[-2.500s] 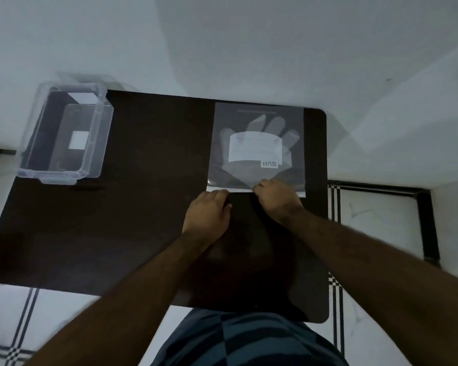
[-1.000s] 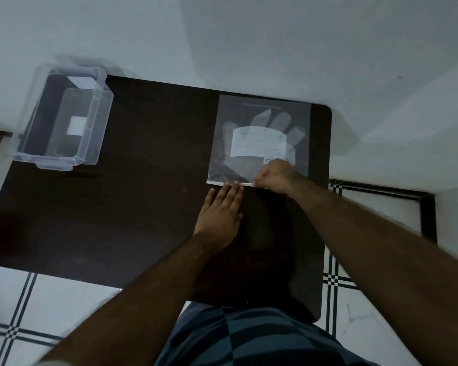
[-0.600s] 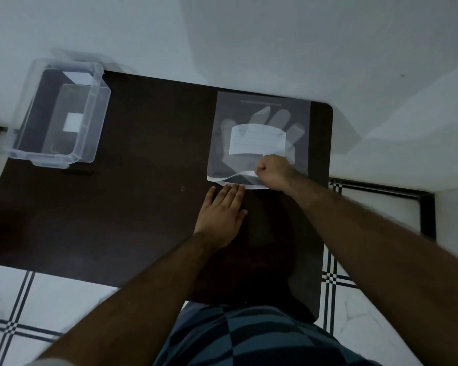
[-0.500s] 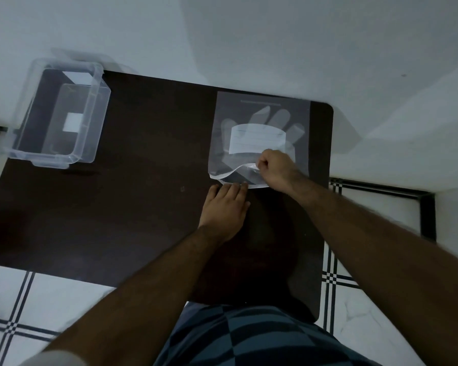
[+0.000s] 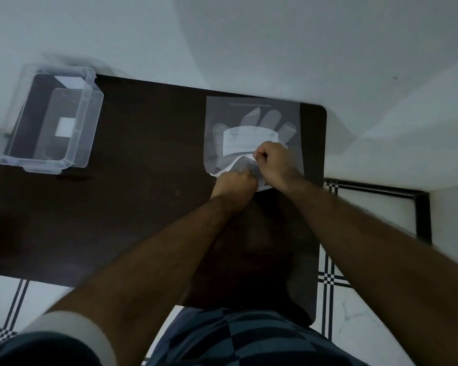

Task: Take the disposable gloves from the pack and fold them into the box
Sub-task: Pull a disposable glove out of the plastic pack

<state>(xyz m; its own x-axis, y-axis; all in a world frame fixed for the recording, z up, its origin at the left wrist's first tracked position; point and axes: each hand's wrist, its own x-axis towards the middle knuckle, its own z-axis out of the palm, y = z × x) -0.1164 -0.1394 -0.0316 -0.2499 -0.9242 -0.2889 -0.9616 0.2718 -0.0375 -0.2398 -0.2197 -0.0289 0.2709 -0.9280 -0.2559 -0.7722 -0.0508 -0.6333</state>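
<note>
A clear plastic pack of disposable gloves lies flat at the far right of the dark table, with a white label and a glove shape showing through. My right hand pinches the pack's upper layer at its near edge and holds it lifted. My left hand is at the opened mouth of the pack, fingers curled into it; what they hold is hidden. The clear plastic box stands open at the far left corner, with only a white label visible inside.
A white wall runs right behind the table's far edge. Tiled floor with black lines shows to the right and at the near left. My torso in a dark patterned shirt is against the near edge.
My right hand has lifted the pack's top layer higher, widening the mouth. My left hand went from lying flat on the table below the pack to curling into the opening.
</note>
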